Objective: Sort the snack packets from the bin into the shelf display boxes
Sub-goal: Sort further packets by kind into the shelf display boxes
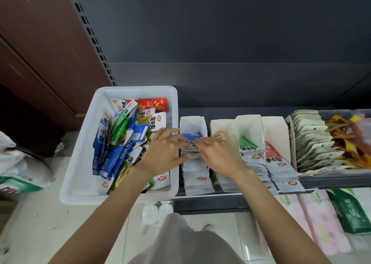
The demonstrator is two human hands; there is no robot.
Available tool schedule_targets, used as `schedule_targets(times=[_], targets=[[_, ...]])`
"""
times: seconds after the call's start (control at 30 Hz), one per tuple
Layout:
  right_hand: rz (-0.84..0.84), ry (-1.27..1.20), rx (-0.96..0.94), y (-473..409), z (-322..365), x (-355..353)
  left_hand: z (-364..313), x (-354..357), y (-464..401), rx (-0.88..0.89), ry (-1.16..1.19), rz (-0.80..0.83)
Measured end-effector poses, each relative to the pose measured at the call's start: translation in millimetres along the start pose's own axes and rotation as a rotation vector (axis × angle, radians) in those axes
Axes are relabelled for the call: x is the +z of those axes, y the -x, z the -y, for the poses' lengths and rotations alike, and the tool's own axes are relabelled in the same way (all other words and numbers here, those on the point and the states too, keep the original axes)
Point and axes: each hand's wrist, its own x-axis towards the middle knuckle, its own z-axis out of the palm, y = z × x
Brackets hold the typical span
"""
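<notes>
A white plastic bin (80,143) on the shelf's left end holds several blue, green, red and gold snack packets (120,139). To its right stands a white display box (192,123) with a row of blue packets (195,175) lying in it. Both my hands meet over this box. My left hand (166,151) and my right hand (216,149) pinch the top blue packet (190,137) between their fingertips. Further right stand a box with green packets (248,147) and a box with red packets (274,155).
A grey tray (331,179) at the right holds pale pouches (313,141) and yellow-brown packets (347,135). Pink and green packs (321,223) sit on the lower shelf. Bags (20,169) lie on the floor at left. The dark shelf back panel rises behind.
</notes>
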Motion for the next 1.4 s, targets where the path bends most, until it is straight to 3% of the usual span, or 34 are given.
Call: schedule_targets(times=[0.13, 0.23, 0.3, 0.4, 0.5, 0.67, 0.73, 0.87, 0.97, 1.1, 1.27, 1.4], targets=[[-0.16, -0.197, 0.061, -5.2, 12.6, -34.8, 3.0, -15.4, 15.5, -0.123, 0.171, -0.226], [-0.3, -0.335, 0.044, -21.1, 38.6, -60.3, 13.0, -31.7, 42.2, -0.313, 0.21, -0.474], [-0.287, -0.415, -0.006, -38.3, 62.0, -60.6, 28.4, -35.5, 64.1, -0.472, 0.166, -0.518], [-0.129, -0.448, -0.067, -71.8, 94.8, -37.3, 59.6, -27.8, 93.1, -0.706, 0.091, -0.316], [0.121, -0.294, -0.075, -110.6, 114.6, 0.7, 73.9, -20.2, 103.6, -0.81, 0.123, -0.075], [0.36, -0.139, -0.033, -149.3, 123.3, 48.1, 81.1, -16.7, 100.4, -0.785, 0.147, -0.029], [0.368, -0.028, -0.031, -148.9, 123.8, 47.1, 83.7, -16.3, 99.7, -0.785, 0.15, -0.007], [0.333, 0.296, -0.258, -129.4, 126.8, 27.5, 83.8, -15.2, 97.7, -0.773, 0.155, 0.028], [0.332, 0.259, -0.264, -108.8, 118.3, 21.0, 85.6, -15.3, 97.7, -0.802, 0.196, -0.035], [0.121, 0.177, -0.19, -111.1, 123.5, 26.6, 84.3, -12.8, 97.3, -0.818, 0.203, -0.063], [0.283, 0.281, -0.101, -135.9, 143.1, 35.7, 83.6, -15.5, 97.1, -0.801, 0.207, -0.065], [0.407, 0.384, -0.288, -126.8, 146.3, 25.1, 83.6, -15.5, 101.4, -0.782, 0.217, -0.06]])
